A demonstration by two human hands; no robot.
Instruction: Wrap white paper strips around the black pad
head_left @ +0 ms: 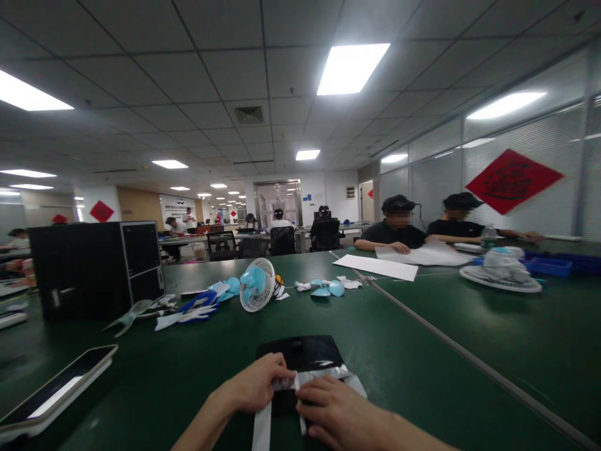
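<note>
A flat black object (300, 352) with rounded corners lies on the green table in front of me; I cannot tell its kind. A crinkled silvery-white band (323, 374) runs across its near part. My left hand (260, 382) is closed, thumb and index finger pinching the band near its middle. From under that hand a white ribbed strap (261, 429) hangs toward me. My right hand (335, 404) is closed beside it, with its fingers pressed together on a narrow white edge of the band. The fingertips partly hide what they grip.
A small fan (256, 285), gloves (192, 307) and blue fan blades (327, 289) lie farther back. A black computer case (84, 269) and a tablet-like device (61, 385) are at left. At right are white board (378, 266), fan parts (502, 275) and two people.
</note>
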